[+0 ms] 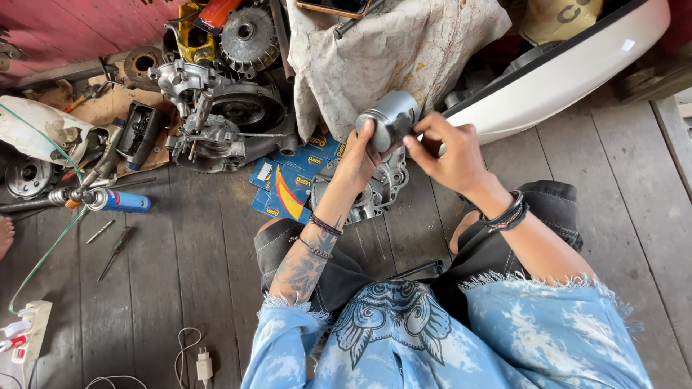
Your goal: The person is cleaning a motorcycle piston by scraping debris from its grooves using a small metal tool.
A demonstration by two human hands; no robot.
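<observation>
Left hand [358,160] grips the grey metal piston [390,117] above the aluminium engine case [382,189], steadying it; right hand [448,151] fingers pinch its edge.

The engine casing [375,191] lies half hidden behind the left hand [357,162].

Bright, even daylight; sharp focus, soft shadows.

**Piston held in both hands above the engine case**

Near the frame's centre top, the left hand [358,160] grips a grey metal piston [389,117] from below, while the right hand [448,153] touches its right side with its fingertips. Beneath them lies an engine case [378,189] on blue cartons [288,180]. Engine parts [216,108] crowd the upper left, and a blue spray can [119,200] lies at left on the wooden floor [180,274].
</observation>
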